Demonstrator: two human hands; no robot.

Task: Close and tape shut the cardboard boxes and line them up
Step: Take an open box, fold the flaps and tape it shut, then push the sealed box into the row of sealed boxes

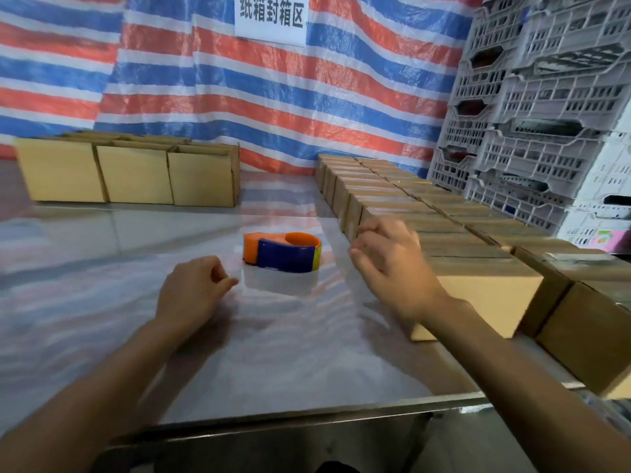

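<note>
An orange and blue tape dispenser (282,251) lies on the shiny table (102,268) in the middle. Two long rows of closed, taped cardboard boxes (403,199) run along the right side. The nearest box of the inner row (485,295) sits by my right hand (392,264), which hovers at its left edge with loosely bent fingers and holds nothing. My left hand (194,291) rests on the table just left of the dispenser, fingers loosely curled and empty. Untaped boxes with open tops (136,174) stand at the back left.
White plastic crates (532,107) are stacked at the right behind the box rows. A striped red, white and blue tarp (239,97) hangs at the back with a paper sign (271,15). The table's metal front edge (307,418) runs below my arms.
</note>
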